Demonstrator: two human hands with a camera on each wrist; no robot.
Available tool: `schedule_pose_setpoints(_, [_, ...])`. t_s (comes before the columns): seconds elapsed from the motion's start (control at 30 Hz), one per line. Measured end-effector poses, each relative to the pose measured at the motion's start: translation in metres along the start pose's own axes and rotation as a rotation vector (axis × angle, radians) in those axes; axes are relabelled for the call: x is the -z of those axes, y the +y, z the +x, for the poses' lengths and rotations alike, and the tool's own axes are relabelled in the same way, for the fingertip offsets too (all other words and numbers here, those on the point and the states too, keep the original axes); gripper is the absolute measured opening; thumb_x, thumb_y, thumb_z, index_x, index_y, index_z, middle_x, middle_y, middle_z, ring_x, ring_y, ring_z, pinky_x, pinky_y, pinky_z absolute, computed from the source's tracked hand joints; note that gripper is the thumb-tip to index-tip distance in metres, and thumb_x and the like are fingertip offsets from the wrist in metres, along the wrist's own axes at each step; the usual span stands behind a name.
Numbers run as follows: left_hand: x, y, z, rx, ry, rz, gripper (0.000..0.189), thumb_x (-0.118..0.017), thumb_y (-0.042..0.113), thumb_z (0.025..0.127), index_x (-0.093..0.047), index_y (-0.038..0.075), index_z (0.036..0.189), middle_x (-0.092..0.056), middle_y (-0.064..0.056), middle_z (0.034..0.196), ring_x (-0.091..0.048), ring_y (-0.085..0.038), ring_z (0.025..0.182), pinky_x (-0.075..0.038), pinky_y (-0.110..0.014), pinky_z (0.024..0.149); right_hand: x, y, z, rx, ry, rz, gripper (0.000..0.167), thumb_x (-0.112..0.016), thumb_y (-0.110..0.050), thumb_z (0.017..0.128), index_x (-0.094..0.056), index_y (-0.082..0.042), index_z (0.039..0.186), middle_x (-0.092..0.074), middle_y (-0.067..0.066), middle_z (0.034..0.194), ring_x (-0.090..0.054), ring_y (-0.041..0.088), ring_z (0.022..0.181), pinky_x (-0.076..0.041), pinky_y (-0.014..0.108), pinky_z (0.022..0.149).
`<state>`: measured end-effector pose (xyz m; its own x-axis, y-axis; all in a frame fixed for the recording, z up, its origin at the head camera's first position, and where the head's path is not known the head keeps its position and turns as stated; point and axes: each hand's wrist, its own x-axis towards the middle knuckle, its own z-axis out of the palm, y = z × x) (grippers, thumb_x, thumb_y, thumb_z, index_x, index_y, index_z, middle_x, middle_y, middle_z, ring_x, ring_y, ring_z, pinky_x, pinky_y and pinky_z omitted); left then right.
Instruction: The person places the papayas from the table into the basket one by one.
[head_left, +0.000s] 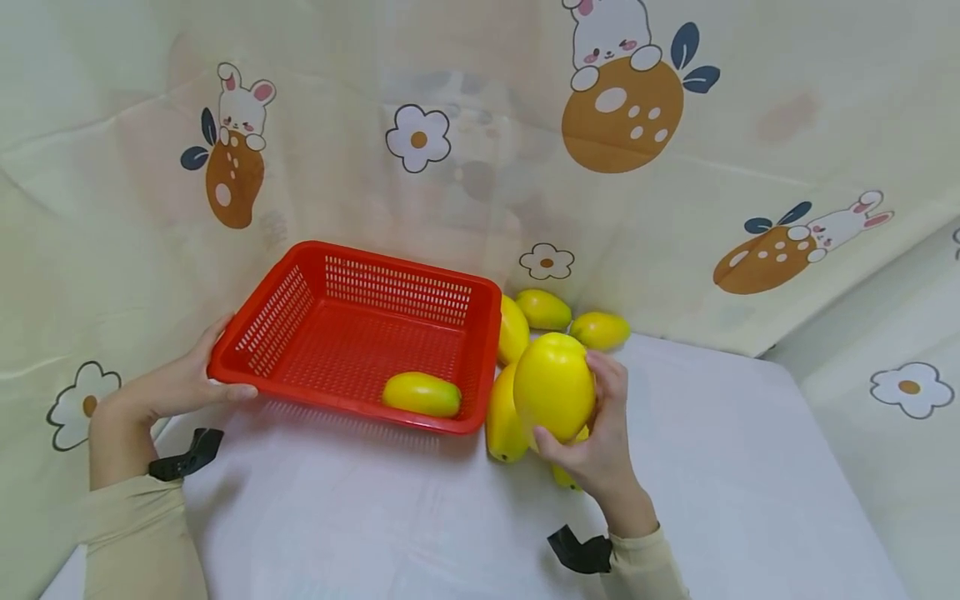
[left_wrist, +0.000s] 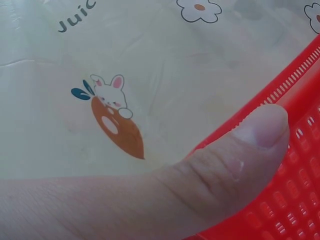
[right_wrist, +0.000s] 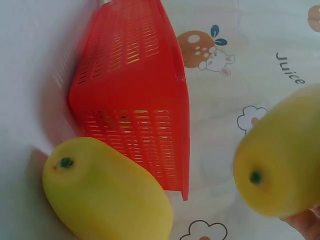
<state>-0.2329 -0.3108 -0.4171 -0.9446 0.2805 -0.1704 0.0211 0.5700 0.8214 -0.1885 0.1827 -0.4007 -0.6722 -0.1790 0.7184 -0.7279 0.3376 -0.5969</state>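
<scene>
- A red plastic basket (head_left: 345,342) sits left of centre on a white-covered table (head_left: 360,517), its slotted walls rising around a wide inner floor.
- 1 yellow mango with a green tip (head_left: 422,394) lies in the basket, at the near right corner.
- The right hand (head_left: 600,437) pinches a large yellow mango (head_left: 553,387), thumb on its near side and fingers along its right side; it is held up just right of the basket, over the loose fruit.
- The left hand (head_left: 183,379) grips the basket's left end, its thumb over the near left rim; most of its other fingers are hidden behind the wall.
- At least 5 loose mangoes (head_left: 506,421) lie right of the basket: some beside its right wall, 2 smaller ones farther back, and 1 mostly hidden beneath the right hand.
- Behind stands a cream cloth (head_left: 480,217) printed with rabbits and flowers.
- The step in hand seems to be moving the large mango into the basket while the left hand steadies it.
- The next move would call for carrying that mango left over the right rim, lowering it onto the floor beside the mango inside, and only then letting the fingers spread.
</scene>
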Motion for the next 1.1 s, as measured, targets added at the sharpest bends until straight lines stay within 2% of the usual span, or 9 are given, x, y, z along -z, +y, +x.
schedule_pose_setpoints(0.13, [0.001,0.001,0.002,-0.002,-0.001,0.008,0.115,-0.075,0.033,0.080,0.015,0.021,0.151,-0.018,-0.024,0.147,-0.023,-0.046,0.130,-0.055,-0.050,0.081,-0.001,0.000,0.000,0.023,-0.008,0.007,0.091,-0.077,-0.019,0.068,-0.020,0.005,0.135,-0.028,0.006,0.137,-0.045,0.020,0.117,-0.042,0.025,0.098])
schedule_pose_setpoints(0.23, [0.001,0.001,0.003,-0.005,0.002,0.009,0.115,-0.075,0.033,0.080,0.015,0.020,0.151,-0.018,-0.023,0.147,-0.024,-0.045,0.130,-0.055,-0.049,0.082,-0.002,-0.001,-0.001,0.024,-0.010,-0.013,0.087,-0.077,-0.028,0.074,-0.024,0.002,0.137,-0.025,0.006,0.138,-0.042,0.020,0.119,-0.041,0.024,0.099])
schedule_pose_setpoints(0.37, [0.000,0.000,0.003,-0.006,0.005,0.004,0.115,-0.075,0.033,0.079,0.014,0.021,0.151,-0.019,-0.023,0.148,-0.023,-0.044,0.131,-0.055,-0.050,0.082,-0.006,-0.003,-0.002,0.052,0.045,-0.014,0.080,-0.074,-0.037,0.080,-0.029,0.003,0.132,-0.025,0.005,0.140,-0.041,0.022,0.122,-0.042,0.025,0.101])
schedule_pose_setpoints(0.57, [0.000,-0.001,0.001,0.005,0.008,0.010,0.115,-0.074,0.035,0.080,0.015,0.022,0.151,-0.019,-0.023,0.148,-0.023,-0.045,0.131,-0.055,-0.051,0.082,-0.013,-0.004,-0.005,0.083,0.111,0.018,0.082,-0.075,-0.037,0.080,-0.022,0.007,0.124,-0.028,0.003,0.140,-0.043,0.022,0.121,-0.043,0.025,0.102])
schedule_pose_setpoints(0.73, [0.000,0.000,0.001,0.014,0.008,0.001,0.115,-0.074,0.035,0.080,0.015,0.021,0.151,-0.018,-0.023,0.148,-0.023,-0.045,0.131,-0.055,-0.050,0.082,-0.019,-0.005,-0.006,0.104,0.115,0.044,0.083,-0.076,-0.038,0.078,-0.023,0.007,0.122,-0.034,0.004,0.140,-0.042,0.021,0.123,-0.041,0.026,0.103])
schedule_pose_setpoints(0.83, [0.000,0.001,0.001,0.024,0.008,0.010,0.116,-0.074,0.036,0.080,0.017,0.021,0.151,-0.017,-0.024,0.148,-0.022,-0.046,0.131,-0.055,-0.050,0.082,-0.022,-0.005,-0.005,0.111,0.096,0.071,0.084,-0.076,-0.038,0.078,-0.024,0.006,0.127,-0.035,0.005,0.139,-0.042,0.021,0.123,-0.040,0.026,0.104])
schedule_pose_setpoints(0.97, [0.000,0.002,-0.001,0.026,0.008,0.011,0.116,-0.073,0.037,0.080,0.016,0.020,0.151,-0.018,-0.024,0.148,-0.022,-0.046,0.131,-0.055,-0.050,0.082,-0.028,-0.004,-0.006,0.132,0.049,0.033,0.085,-0.075,-0.038,0.080,-0.027,0.003,0.136,-0.033,0.017,0.135,-0.041,0.021,0.123,-0.040,0.024,0.105])
schedule_pose_setpoints(1.1, [-0.001,0.002,0.000,0.010,0.009,-0.004,0.114,-0.074,0.035,0.080,0.014,0.020,0.151,-0.019,-0.023,0.147,-0.024,-0.045,0.130,-0.056,-0.048,0.080,-0.032,-0.005,-0.006,0.168,0.039,-0.022,0.077,-0.073,-0.036,0.081,-0.030,0.003,0.132,-0.031,0.026,0.131,-0.041,0.022,0.123,-0.041,0.023,0.105])
